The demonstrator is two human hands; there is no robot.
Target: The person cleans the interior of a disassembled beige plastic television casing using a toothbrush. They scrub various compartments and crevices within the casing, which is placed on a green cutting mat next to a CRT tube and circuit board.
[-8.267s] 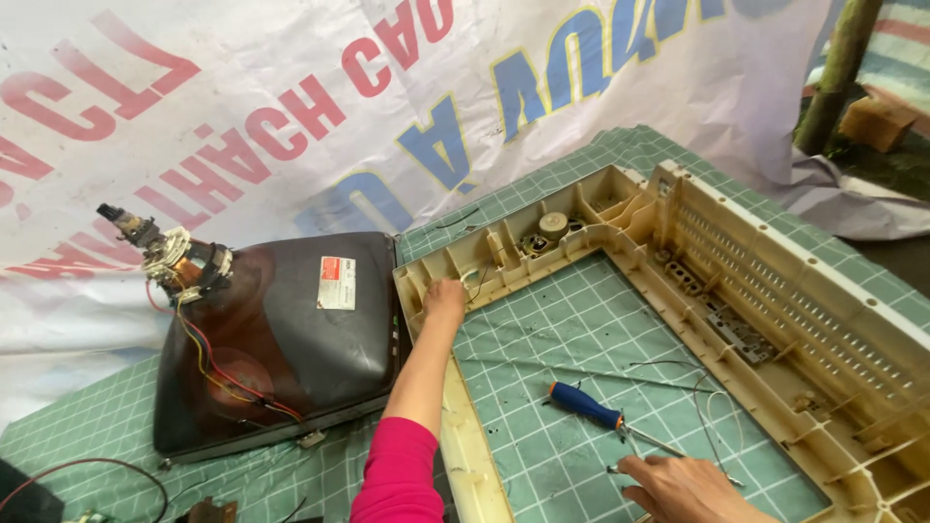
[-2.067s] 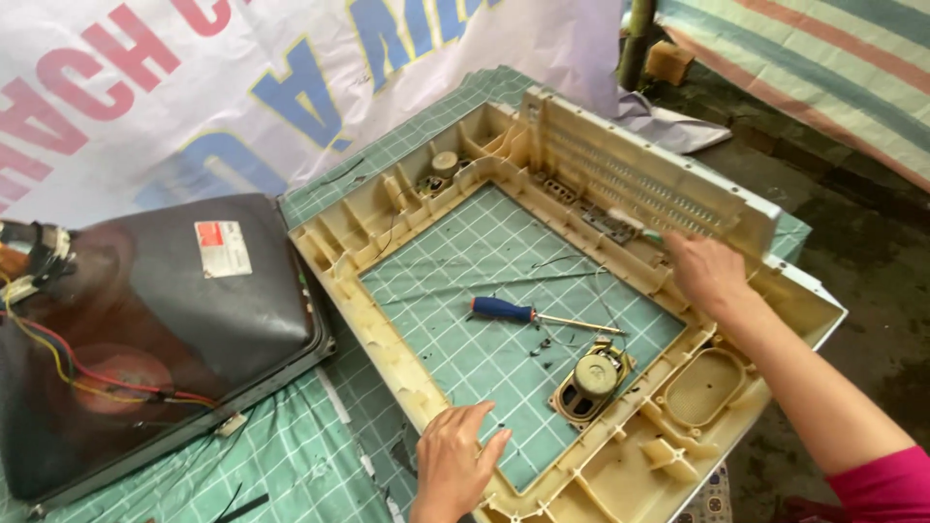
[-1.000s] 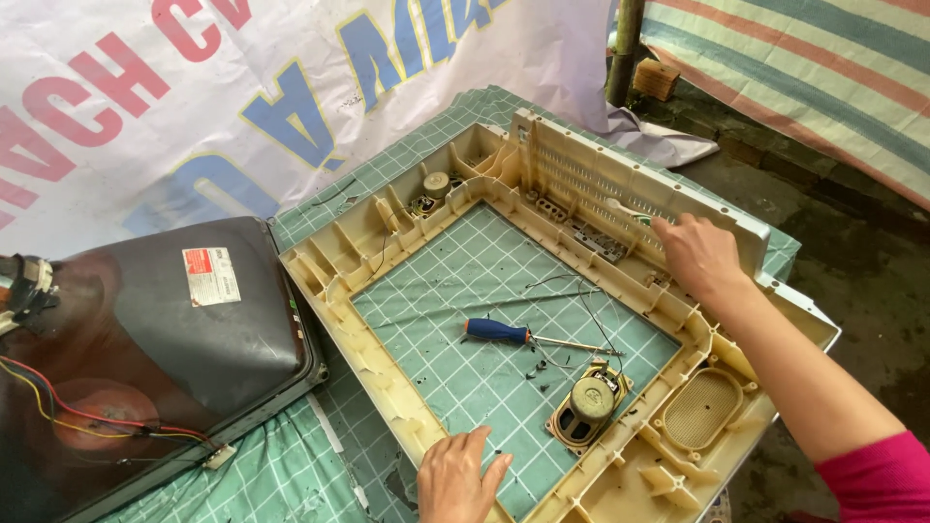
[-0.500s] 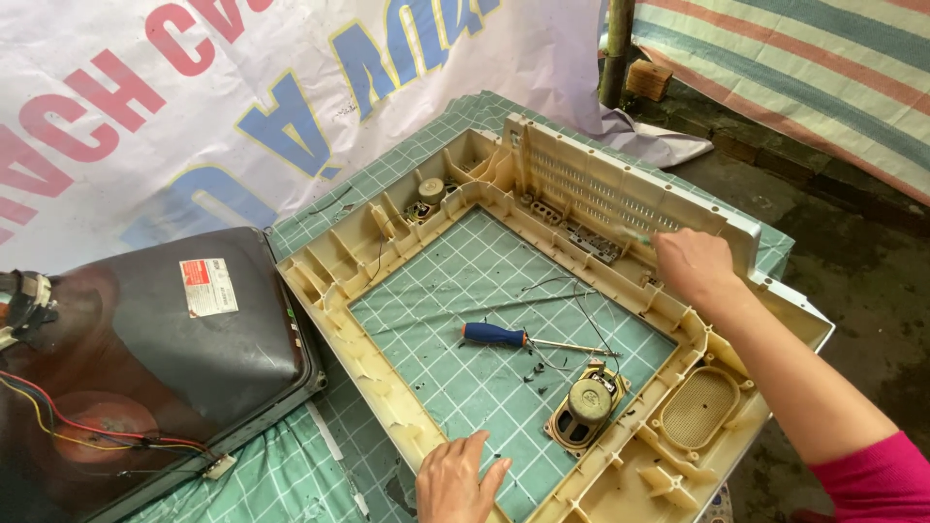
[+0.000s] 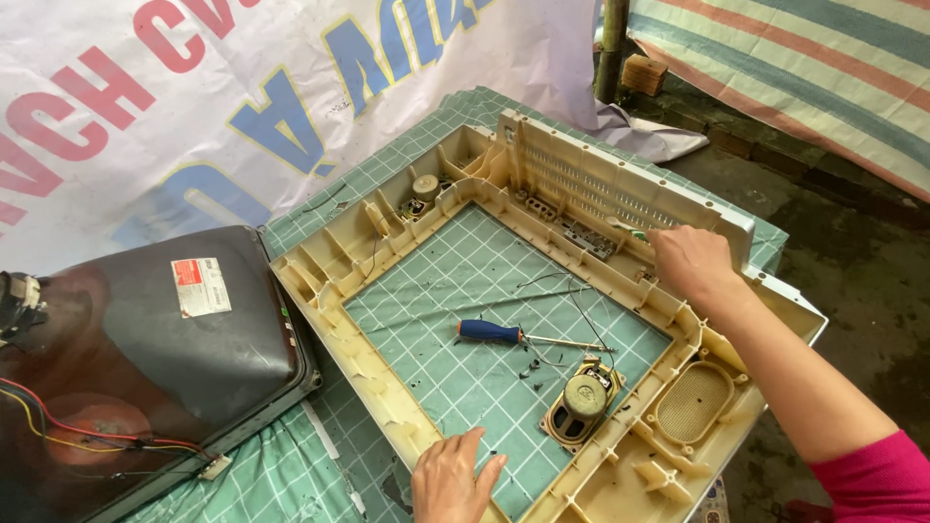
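Right grip (image 5: pixel 690 260): fingers curled together at the slotted back wall of a cream plastic television frame (image 5: pixel 387 407); a slim pale tool with a green part (image 5: pixel 625 229) sticks out past the fingertips toward the left, though whether the fingers close on it cannot be told from here. Sleeve on that arm, pink.

Left grip (image 5: pixel 453 479): flat, fingers spread apart, palm down on the near rail of the frame, holding nothing.

Frame: lies open side up on the table, its big rectangular opening showing the green grid cutting mat (image 5: pixel 455 291) beneath. Slotted wall stands upright along the far right side. Oval speaker grille (image 5: pixel 691 403) moulded into the near right corner.

Inside the opening, on the mat:
- screwdriver, blue handle (image 5: pixel 489 332), lying flat, shaft pointing right;
- loose oval speaker (image 5: pixel 580 399), magnet up, just beside the near right rail, thin black wires trailing from it toward the screwdriver;
- small dark specks between the two.

Far left corner of the frame: second speaker (image 5: pixel 424 189), seated in its pocket.

Left of the frame, just beside it: dark picture tube (image 5: pixel 145 358), face down, sticker on its shell, red and yellow wires across it.

Behind: white banner (image 5: pixel 194 107) with large red and blue lettering. Right, beyond the table: striped tarpaulin (image 5: pixel 804 68) and dark ground.
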